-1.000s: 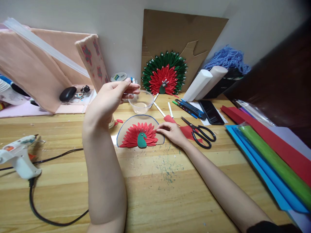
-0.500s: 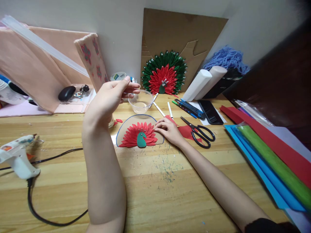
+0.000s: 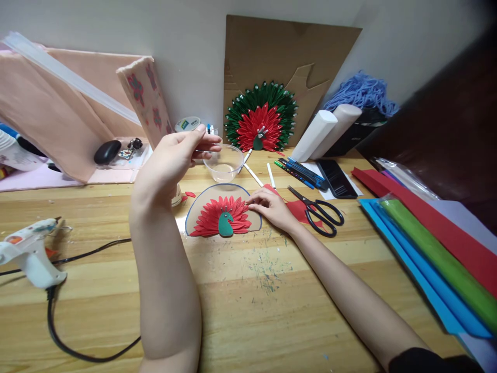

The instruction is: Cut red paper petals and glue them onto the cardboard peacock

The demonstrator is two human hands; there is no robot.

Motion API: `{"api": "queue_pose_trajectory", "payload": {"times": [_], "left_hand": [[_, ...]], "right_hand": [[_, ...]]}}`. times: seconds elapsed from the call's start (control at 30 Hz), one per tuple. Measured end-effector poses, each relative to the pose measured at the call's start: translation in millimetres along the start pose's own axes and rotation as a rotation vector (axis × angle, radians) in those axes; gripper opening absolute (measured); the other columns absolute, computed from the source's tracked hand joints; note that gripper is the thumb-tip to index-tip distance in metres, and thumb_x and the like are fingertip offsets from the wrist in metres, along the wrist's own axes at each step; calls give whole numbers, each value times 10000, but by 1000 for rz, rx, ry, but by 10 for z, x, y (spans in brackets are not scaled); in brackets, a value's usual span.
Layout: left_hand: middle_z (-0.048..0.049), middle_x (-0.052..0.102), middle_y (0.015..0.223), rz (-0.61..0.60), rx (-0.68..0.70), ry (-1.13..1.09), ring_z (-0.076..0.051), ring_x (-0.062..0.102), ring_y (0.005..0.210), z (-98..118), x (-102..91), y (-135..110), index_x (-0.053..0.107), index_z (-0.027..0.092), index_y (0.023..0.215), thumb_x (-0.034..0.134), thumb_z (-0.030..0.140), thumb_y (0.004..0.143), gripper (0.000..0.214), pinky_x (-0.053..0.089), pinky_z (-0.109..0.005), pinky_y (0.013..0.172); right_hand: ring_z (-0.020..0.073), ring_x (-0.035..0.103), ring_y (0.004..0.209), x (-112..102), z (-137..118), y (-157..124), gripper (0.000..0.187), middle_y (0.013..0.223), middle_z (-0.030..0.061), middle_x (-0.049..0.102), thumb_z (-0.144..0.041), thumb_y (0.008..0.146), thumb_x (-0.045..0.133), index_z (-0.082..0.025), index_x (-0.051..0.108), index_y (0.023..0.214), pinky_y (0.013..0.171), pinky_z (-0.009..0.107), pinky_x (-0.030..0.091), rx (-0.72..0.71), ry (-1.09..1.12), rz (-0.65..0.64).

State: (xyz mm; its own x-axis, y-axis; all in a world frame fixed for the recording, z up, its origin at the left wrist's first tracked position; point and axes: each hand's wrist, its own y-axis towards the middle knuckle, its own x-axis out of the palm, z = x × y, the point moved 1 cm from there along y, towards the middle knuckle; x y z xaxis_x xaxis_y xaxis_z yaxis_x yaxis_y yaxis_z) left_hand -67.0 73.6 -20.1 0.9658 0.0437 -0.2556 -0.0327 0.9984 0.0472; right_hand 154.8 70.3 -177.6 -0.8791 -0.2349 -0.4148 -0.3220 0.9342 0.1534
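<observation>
A half-round cardboard piece with a blue outline lies flat on the table. Layered red petals cover part of it, with a green peacock body in front. The fingertips of my right hand are bent together onto the right-hand petals and card, holding it at that edge. My left hand is raised beside a clear plastic bowl, wrist bent, fingers stretched forward and thumb apart. Nothing shows in its fingers. Behind the left wrist, a small white container is partly hidden.
Black-handled scissors lie on red scraps at right, near pens and a phone. Coloured sheets fill the right edge. A glue gun with a cord stands left. A finished green-and-red peacock leans behind.
The view has shifted slightly. Both hands keep nearly the same pose, and the cardboard piece stays in place.
</observation>
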Motion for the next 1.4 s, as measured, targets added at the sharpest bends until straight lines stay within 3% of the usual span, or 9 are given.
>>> {"api": "queue_pose_trajectory", "payload": {"times": [0.33,0.6,0.87,1.23,1.4], "left_hand": [[-98,702,928,6,7,4,-191,643,904,-2,-14,1,684,171,910,464,542,819,441,499,-305,804],[-110,709,939,11,10,55,-199,645,908,15,14,-24,682,162,946,427,584,821,509,492,-298,788],[-98,713,912,3,30,36,-182,649,873,-3,0,-6,693,169,927,439,560,829,477,488,-290,772],[-97,705,946,5,21,23,-182,643,905,10,-2,-19,684,156,934,434,537,844,465,493,-289,797],[-88,701,960,1,12,5,-176,642,913,8,-9,-19,685,161,930,441,518,845,441,492,-283,807]], "right_hand": [[168,568,839,-23,6,4,65,889,43,582,-242,770,643,-202,690,791,750,322,455,-23,15,-10],[164,565,804,-5,11,19,77,845,41,599,-242,784,633,-188,665,740,720,316,447,-50,-34,-4],[150,555,833,6,-3,11,66,938,45,564,-214,794,626,-204,691,793,682,273,439,-73,-25,-58],[155,562,868,18,-3,15,51,987,51,550,-205,804,618,-201,668,805,720,286,459,-109,-66,-98],[171,550,922,17,2,30,71,946,51,558,-169,824,588,-195,644,788,810,317,442,-166,-130,-95]]}}
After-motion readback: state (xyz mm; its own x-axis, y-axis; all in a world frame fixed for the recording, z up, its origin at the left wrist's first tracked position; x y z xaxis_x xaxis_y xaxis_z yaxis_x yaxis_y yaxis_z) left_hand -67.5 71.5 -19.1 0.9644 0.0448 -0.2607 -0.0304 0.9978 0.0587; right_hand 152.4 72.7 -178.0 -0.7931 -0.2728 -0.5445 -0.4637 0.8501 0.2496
